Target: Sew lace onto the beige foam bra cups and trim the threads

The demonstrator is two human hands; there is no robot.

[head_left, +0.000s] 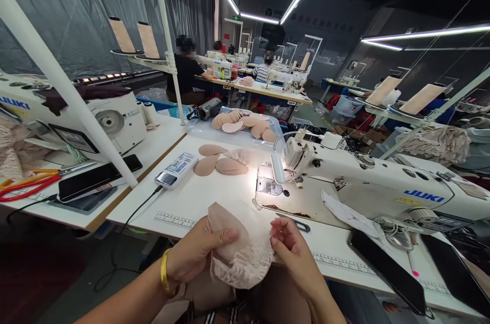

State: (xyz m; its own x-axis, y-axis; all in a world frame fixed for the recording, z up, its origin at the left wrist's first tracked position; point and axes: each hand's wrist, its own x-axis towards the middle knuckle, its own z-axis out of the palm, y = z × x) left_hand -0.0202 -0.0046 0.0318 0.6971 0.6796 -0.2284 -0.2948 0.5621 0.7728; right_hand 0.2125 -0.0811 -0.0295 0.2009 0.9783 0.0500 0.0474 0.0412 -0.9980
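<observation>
At table [218,194] edge; left hand [197,250] pinches lacy fabric [245,263]; right hand [291,246], grip unclear; black tool [302,225], pads [230,166] beyond

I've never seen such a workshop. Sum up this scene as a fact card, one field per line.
Left hand: grips a beige fabric piece with lace, thumb on top
Right hand: at the piece's right edge; whether it pinches is unclear
Bangle: gold-coloured, left wrist
Right side: white JUKI sewing machine, lamp lit
Table: beige oval pieces beside a white device with a small screen
Beyond: clear plastic tray holding more beige pieces
Background: person in black near other sewing machines
</observation>
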